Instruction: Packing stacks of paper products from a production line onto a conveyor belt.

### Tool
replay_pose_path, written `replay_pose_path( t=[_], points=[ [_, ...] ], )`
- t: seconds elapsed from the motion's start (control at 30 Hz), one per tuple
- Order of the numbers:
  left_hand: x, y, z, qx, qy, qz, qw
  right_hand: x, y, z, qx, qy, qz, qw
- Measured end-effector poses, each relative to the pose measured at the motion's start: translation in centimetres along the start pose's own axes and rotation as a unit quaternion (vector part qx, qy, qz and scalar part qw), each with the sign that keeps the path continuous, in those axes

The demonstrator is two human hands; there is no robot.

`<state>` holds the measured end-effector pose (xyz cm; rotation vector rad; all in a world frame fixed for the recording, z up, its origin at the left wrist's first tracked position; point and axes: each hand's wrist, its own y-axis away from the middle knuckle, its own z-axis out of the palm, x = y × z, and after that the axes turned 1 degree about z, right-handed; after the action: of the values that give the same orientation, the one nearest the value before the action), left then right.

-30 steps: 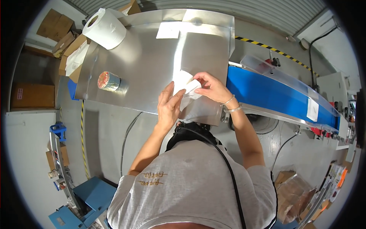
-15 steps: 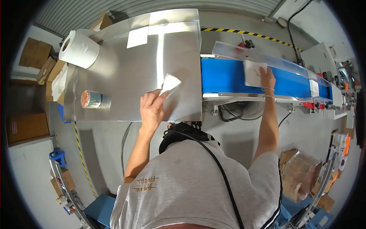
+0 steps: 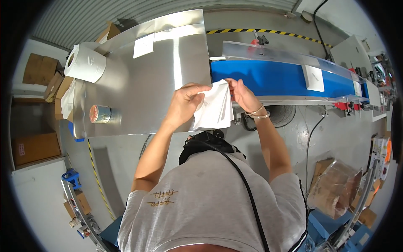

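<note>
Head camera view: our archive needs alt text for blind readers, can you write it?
Seen from above, a person's left hand and right hand hold a white bag open over the edge of a steel table. A blue conveyor belt at the right carries another white bag; a paper roll stands at the left.

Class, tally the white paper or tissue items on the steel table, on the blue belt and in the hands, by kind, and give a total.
White roll: 1
Flat white sheet on steel table: 1
White packets on blue belt: 2 (second at)
White packet held by left hand and right hand: 1
Total: 5
</note>
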<state>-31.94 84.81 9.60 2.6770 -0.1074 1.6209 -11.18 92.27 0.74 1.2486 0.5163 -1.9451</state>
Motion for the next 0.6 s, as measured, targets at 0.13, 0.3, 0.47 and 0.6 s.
replay_pose_path(
  t=[0.13, 0.3, 0.47, 0.6],
  points=[
    [0.3, -1.0, 1.5, 0.037, -0.051, 0.052, 0.997, 0.5, 1.6, -0.1, 0.066, -0.001, -0.005, 0.998],
    [0.9, -2.8, 3.4, 0.017, -0.141, 0.076, 0.987, -1.1, 3.1, 0.0, 0.141, 0.064, 0.001, 0.988],
    [-1.0, -6.0, 5.0, -0.099, 0.244, -0.078, 0.961, 0.0, 4.4, -3.9, 0.165, -0.038, -0.035, 0.985],
    [-1.5, -6.5, 6.0, -0.006, 0.089, -0.027, 0.996, -2.9, 6.7, -9.8, 0.339, 0.198, -0.048, 0.918]
  ],
)
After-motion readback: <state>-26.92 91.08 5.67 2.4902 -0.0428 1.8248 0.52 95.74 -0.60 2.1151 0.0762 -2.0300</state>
